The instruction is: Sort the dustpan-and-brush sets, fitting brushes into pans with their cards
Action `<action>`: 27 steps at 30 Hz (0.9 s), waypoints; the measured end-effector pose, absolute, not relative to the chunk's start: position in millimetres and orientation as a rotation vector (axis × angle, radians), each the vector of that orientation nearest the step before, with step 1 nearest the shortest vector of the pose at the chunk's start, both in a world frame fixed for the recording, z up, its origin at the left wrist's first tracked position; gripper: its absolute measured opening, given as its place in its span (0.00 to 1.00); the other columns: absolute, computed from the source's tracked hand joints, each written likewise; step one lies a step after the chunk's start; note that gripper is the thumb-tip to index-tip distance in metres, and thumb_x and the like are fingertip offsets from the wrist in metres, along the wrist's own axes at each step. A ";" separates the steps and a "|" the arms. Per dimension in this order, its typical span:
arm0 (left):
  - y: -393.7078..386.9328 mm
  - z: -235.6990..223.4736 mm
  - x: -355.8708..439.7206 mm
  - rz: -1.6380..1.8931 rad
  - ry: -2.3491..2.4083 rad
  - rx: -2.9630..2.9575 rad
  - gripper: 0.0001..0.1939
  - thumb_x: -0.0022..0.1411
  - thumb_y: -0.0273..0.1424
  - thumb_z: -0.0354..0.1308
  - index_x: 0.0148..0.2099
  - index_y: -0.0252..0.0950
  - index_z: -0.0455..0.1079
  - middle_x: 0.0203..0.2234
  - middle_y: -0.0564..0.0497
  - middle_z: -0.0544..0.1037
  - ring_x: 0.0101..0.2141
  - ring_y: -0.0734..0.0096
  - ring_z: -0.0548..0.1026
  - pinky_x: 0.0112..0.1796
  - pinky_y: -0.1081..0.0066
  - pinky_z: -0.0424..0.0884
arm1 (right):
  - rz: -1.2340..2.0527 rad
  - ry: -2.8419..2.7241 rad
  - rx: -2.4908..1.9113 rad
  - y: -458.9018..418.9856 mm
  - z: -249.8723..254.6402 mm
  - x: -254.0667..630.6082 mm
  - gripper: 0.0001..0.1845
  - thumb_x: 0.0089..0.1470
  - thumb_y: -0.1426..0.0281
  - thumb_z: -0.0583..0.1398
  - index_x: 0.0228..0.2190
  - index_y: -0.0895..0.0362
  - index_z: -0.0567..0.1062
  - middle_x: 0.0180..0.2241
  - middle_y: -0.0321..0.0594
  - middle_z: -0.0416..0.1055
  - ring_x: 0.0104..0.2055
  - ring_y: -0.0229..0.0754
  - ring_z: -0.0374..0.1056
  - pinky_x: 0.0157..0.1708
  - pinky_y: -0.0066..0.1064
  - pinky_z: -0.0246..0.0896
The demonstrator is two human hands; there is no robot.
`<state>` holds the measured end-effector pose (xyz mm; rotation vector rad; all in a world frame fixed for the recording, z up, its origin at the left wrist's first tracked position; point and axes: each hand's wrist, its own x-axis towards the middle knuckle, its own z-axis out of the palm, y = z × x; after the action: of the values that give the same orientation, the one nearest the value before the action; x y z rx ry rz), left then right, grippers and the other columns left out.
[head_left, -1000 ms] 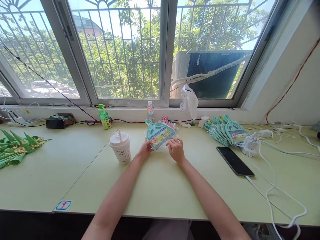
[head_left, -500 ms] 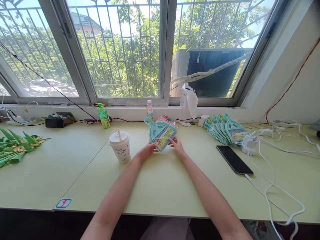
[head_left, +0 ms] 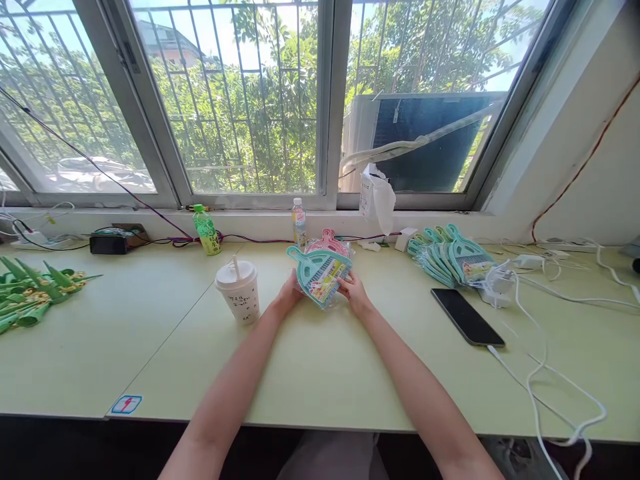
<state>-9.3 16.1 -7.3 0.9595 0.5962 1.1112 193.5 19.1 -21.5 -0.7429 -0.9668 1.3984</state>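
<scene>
Between my two hands is a mint-green mini dustpan set (head_left: 313,265) in clear plastic, its printed label turned towards me and its handle pointing up and left. My left hand (head_left: 289,293) grips the set's left edge, with the fingertips hidden behind it. At the right lower edge, my right hand (head_left: 355,292) holds it with the thumb near the label. A pink dustpan set (head_left: 327,238) shows just behind the green one; I cannot tell whether it is held or lies on the table.
Left of my hands stands a lidded paper cup (head_left: 239,293) with a straw. More green dustpan sets (head_left: 445,257) lie at the right, near a phone (head_left: 467,317) and white cables. Two bottles stand by the window, the green one (head_left: 207,230) further left. Green pointed pieces (head_left: 40,290) lie far left.
The green dustpan set has tipped and dropped slightly, and more of the pink set shows behind it. My left fingers have slipped from its lower front to behind its left edge.
</scene>
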 end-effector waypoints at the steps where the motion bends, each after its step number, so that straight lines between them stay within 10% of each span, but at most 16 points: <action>1: 18.5 -9.0 -8.5 1.155 0.611 0.915 0.32 0.64 0.52 0.40 0.57 0.34 0.65 0.48 0.42 0.74 0.50 0.55 0.71 0.51 0.57 0.64 | 1.396 -0.960 -0.748 19.2 -20.6 194.4 0.23 0.41 0.70 0.67 0.41 0.52 0.69 0.35 0.37 0.76 0.35 0.42 0.74 0.40 0.36 0.71; 12: 23.6 -4.6 -22.1 1.509 0.733 0.576 0.35 0.63 0.54 0.28 0.60 0.36 0.54 0.38 0.39 0.78 0.37 0.61 0.77 0.36 0.62 0.72 | 1.334 -0.887 -0.779 22.3 -14.9 212.9 0.19 0.41 0.75 0.63 0.39 0.57 0.71 0.31 0.38 0.77 0.31 0.40 0.74 0.33 0.32 0.71; 20: 25.8 -7.6 -22.1 1.110 1.035 0.835 0.29 0.64 0.44 0.47 0.61 0.32 0.54 0.40 0.36 0.78 0.28 0.60 0.78 0.26 0.66 0.74 | 1.218 -0.720 -0.798 26.9 -20.1 226.3 0.19 0.39 0.76 0.62 0.38 0.56 0.71 0.29 0.35 0.76 0.29 0.39 0.73 0.32 0.31 0.72; 27: 27.5 -5.2 -33.4 1.386 0.892 0.633 0.28 0.69 0.42 0.34 0.63 0.28 0.51 0.36 0.36 0.79 0.28 0.67 0.78 0.26 0.74 0.74 | 1.140 -0.555 -0.801 27.8 -18.7 228.4 0.19 0.39 0.77 0.61 0.38 0.56 0.71 0.30 0.34 0.75 0.30 0.37 0.73 0.32 0.28 0.72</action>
<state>-33.4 27.5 -5.2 0.6328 0.8917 1.3862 228.4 27.8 -18.7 -0.8008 -0.5550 1.1400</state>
